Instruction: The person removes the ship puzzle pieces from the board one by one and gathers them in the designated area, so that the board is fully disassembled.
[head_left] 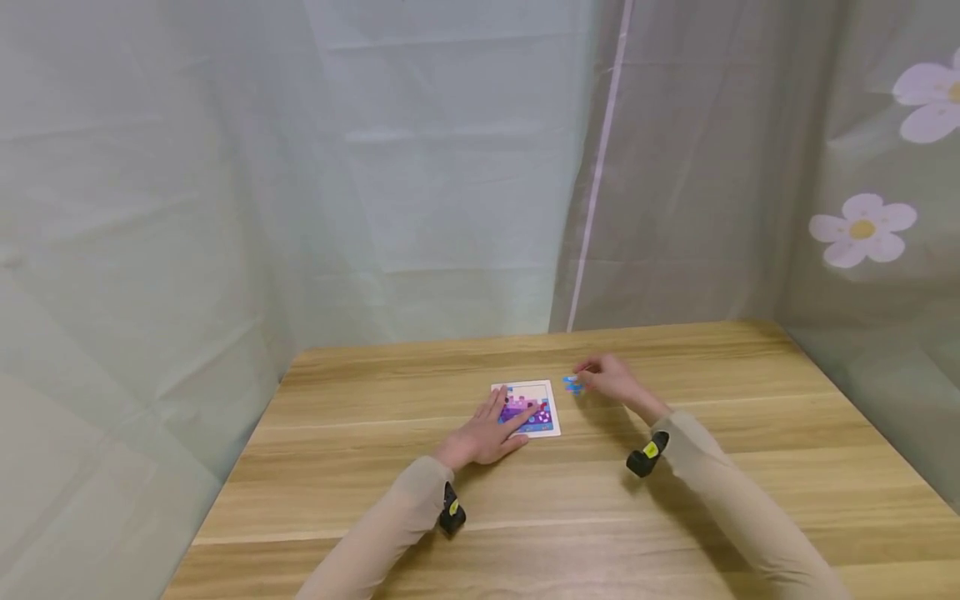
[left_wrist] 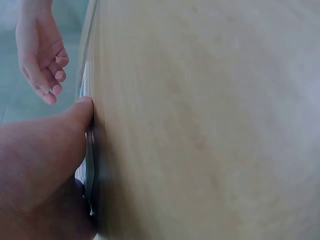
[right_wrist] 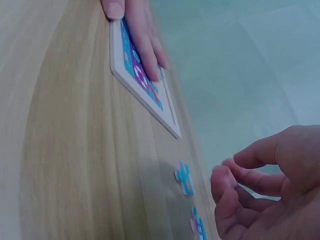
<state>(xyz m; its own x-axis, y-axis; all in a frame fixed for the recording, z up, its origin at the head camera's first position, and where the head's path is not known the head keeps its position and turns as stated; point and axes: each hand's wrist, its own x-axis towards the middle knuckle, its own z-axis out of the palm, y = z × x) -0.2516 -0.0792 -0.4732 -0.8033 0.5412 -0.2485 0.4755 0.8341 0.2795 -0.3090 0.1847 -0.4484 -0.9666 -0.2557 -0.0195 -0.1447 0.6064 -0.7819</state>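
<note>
A white-framed jigsaw puzzle (head_left: pixel 556 417) lies on the table, its lower part filled with purple, pink and blue pieces and its upper part pale. My left hand (head_left: pixel 489 432) rests across its left side with fingers spread and fairly straight, covering some of the picture. Just right of the frame are loose blue jigsaw pieces (head_left: pixel 574 388); from the right wrist one piece (right_wrist: pixel 185 178) shows whole and another (right_wrist: pixel 198 225) is cut by the lower edge. Above them hovers my right hand (head_left: pixel 611 379), fingers loosely bent, with nothing visible between thumb and fingertips (right_wrist: pixel 223 181).
The wood-grain table (head_left: pixel 337 492) extends around the puzzle on all sides. Pale curtains (head_left: pixel 435 192) hang behind its far edge, and a flower-printed curtain (head_left: pixel 862 229) hangs at the right. A black wrist camera (head_left: pixel 452 510) sits on the left sleeve, another camera (head_left: pixel 647 456) on the right.
</note>
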